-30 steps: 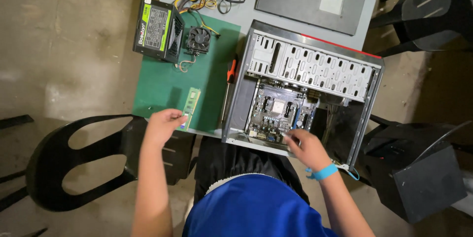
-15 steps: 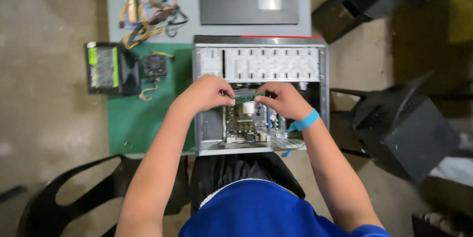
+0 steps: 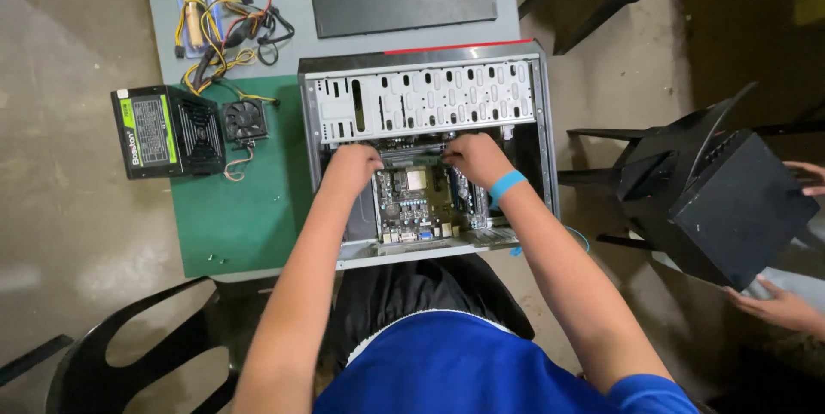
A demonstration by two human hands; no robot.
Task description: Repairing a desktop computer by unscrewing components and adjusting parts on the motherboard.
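Motherboard point(image 3: 417, 203) sits in the open PC case point(image 3: 421, 96) on the desk point(image 3: 241, 216), just below my grips, L hand point(image 3: 352, 165) and R hand point(image 3: 473, 156) curled on sth at its top edge, can't tell what; uneven press could flex the board.

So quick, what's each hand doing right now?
Left hand: fingers curled down inside the open grey metal computer case; what it grips cannot be told.
Right hand: likewise, beside the green motherboard.
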